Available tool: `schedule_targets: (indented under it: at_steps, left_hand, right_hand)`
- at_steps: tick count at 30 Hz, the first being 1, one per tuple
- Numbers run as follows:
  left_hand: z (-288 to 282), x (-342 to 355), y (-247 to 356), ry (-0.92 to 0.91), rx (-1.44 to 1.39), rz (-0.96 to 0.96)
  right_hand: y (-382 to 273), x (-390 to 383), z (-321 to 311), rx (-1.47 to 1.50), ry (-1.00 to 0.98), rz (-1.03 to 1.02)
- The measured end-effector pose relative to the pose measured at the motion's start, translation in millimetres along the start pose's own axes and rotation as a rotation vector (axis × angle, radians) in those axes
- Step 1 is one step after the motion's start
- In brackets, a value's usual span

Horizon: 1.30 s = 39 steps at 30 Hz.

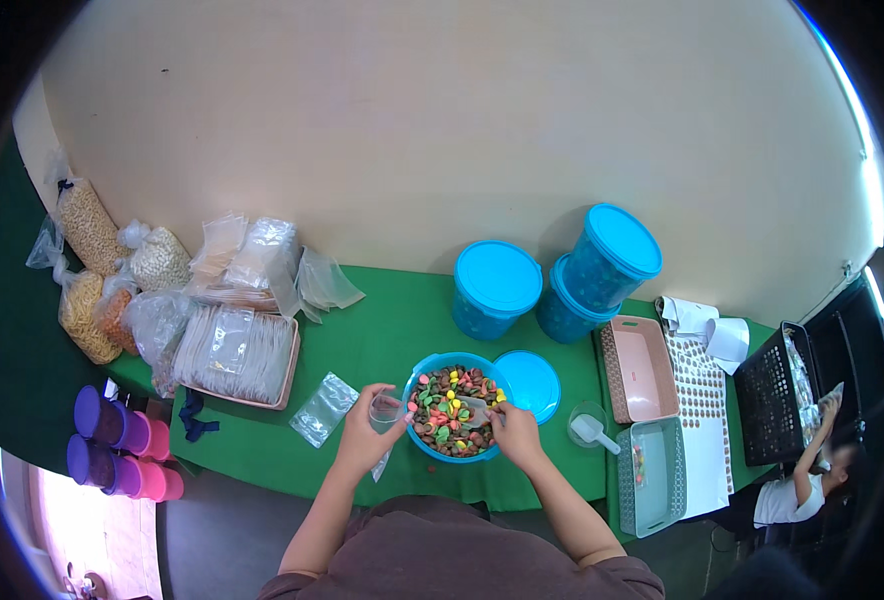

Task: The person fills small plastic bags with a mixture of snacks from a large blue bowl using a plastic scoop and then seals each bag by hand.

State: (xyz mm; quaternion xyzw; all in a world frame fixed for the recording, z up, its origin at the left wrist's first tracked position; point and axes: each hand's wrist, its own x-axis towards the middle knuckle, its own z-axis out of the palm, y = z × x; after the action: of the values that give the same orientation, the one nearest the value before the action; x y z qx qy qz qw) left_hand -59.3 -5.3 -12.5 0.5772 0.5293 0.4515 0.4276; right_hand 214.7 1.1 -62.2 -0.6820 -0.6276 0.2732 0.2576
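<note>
A round blue tub (446, 457) full of colourful candies (449, 400), brown, green, pink and yellow, stands before me near the table's front edge. At its left rim my left hand (370, 432) is closed around a clear plastic cup (386, 409). Below those fingers hangs a strip of clear plastic bag (380, 466); how it meets the cup is hidden. My right hand (513, 434), at the tub's right rim, grips a translucent scoop (474, 410) resting among the candies. Flat clear bags (324, 409) lie left of my left hand.
A blue lid (529, 386) lies behind the tub's right side. Farther right are a white scoop (592, 430) in a clear container, a pink basket (646, 370) and a grey-green basket (652, 480). Blue lidded tubs (497, 285) stand behind. Packed bags (232, 350) fill a left tray. Another person (802, 490) is far right.
</note>
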Motion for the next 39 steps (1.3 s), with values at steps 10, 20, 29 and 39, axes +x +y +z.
schedule_targets:
  at_steps: [10,20,29,39]
  left_hand:
    - [4.2,-1.6,-1.0,-0.008,0.018,0.001]
    - [9.9,-0.4,-2.9,-0.013,0.020,-0.002]
    - [4.2,0.8,-12.3,-0.013,0.067,0.009]
    - [20.0,26.7,2.3,-0.115,0.560,0.345]
  right_hand:
    - [16.0,14.0,35.4,-0.612,0.175,-0.495]
    - [14.4,30.9,40.5,-0.438,0.139,-0.359]
    - [1.0,28.0,13.1,-0.382,0.078,-0.272]
    - [1.8,29.3,-46.9,-0.165,0.023,-0.230]
